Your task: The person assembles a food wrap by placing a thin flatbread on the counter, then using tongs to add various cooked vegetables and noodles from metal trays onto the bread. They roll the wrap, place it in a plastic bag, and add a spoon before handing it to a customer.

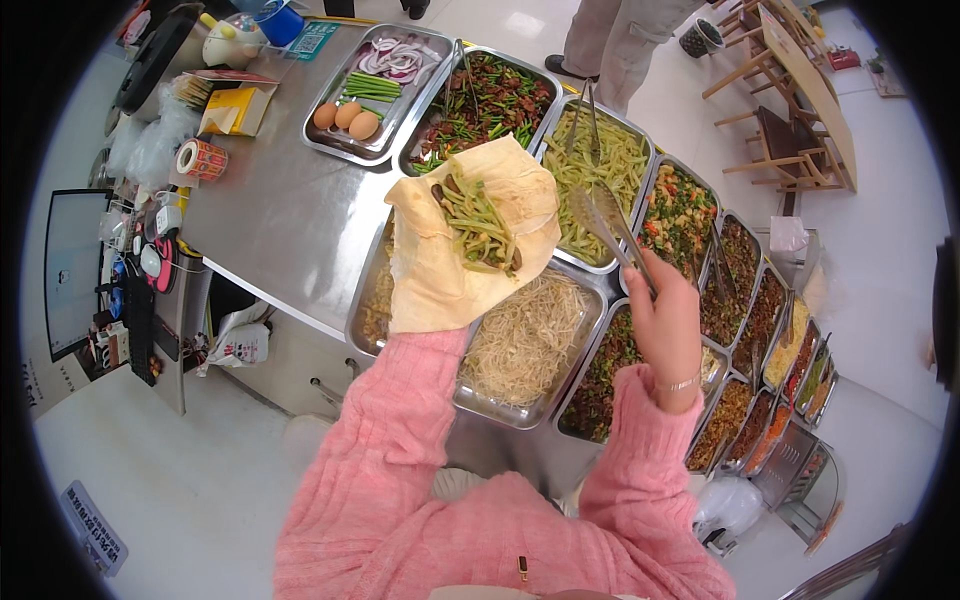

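A large thin flatbread (425,285) lies spread over my left hand, which is hidden beneath it; only the pink sleeve (395,395) shows below. On the bread sits a heap of green vegetable strips (475,225) with a few dark brown pieces. My right hand (665,325) is closed round metal tongs (612,225). Their tips hang over the near part of a steel tray of pale green strips (612,150), right of the bread. Whether the tips touch the food or hold any, I cannot tell.
A second pair of tongs (592,125) rests in the green strips. Below the bread is a tray of bean sprouts (525,345); several food trays run off right. Eggs (363,124) and onion share a far tray. A person's legs (615,50) stand beyond; a monitor (75,270) is left.
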{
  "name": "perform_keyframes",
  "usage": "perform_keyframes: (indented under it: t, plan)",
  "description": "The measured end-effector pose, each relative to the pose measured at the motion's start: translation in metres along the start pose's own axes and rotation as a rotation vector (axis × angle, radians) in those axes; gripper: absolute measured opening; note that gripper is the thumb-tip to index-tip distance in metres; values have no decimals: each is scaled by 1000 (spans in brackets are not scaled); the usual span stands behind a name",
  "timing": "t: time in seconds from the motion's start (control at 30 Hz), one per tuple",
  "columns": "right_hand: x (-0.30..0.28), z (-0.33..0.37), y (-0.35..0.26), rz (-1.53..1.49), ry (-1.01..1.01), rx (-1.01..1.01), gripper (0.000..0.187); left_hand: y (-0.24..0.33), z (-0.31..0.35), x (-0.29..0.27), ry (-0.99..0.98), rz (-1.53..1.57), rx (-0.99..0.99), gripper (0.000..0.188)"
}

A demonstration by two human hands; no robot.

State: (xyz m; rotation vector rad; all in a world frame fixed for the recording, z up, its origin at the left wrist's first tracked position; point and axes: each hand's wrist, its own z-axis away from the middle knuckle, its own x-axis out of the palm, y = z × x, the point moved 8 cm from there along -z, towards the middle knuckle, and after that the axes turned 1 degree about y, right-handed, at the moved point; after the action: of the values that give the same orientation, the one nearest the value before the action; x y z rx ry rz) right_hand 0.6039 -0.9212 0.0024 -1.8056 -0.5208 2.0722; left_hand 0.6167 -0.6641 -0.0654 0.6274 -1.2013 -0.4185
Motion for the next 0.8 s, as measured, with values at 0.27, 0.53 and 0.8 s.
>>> perform_keyframes:
  t: [0.27, 0.53, 0.8]
  plan:
    - [17, 27, -59, -2, 7, -178, 25, -15, 8, 14, -36, 14, -35, 73]
    - [-19, 25, -28, -87, 151, -159, 19, -7, -7, 22, -39, 28, 19, 75]
    - [-10, -21, 22, 137, 71, -9, 24, 13, -21, 14, -9, 71, 85, 77]
